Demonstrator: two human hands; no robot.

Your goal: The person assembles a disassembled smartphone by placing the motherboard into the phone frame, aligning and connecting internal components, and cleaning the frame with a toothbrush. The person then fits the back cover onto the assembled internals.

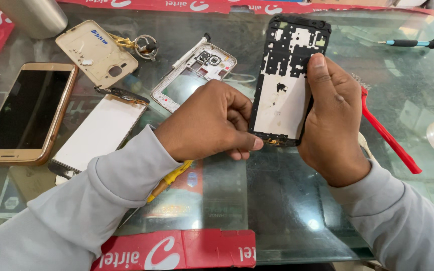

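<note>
1. The glass table (287, 221) fills the frame, with red strips along its top and bottom edges.
2. The phone frame (286, 85), black-edged with a white plate, stands upright at centre, lifted above the glass.
3. The right hand (333, 125) is closed around the frame's right edge, thumb flat on its face.
4. The left hand (212, 123) is curled nearly shut, its thumb and fingertips pinching the frame's lower left corner by a small gold part.
5. Risk, as I judge it: a hard pinch there could bend or tear that small part; a slack right grip could drop the frame onto the glass.
6. Count at left: one whole gold phone (26, 113), one white screen panel (99, 133), one gold back cover (96, 50), one silver midframe (193, 75).
7. Tools: one red tool (388, 135) at right, one yellow screwdriver (169, 180) under the left wrist, one dark screwdriver (410, 43) at upper right.
</note>
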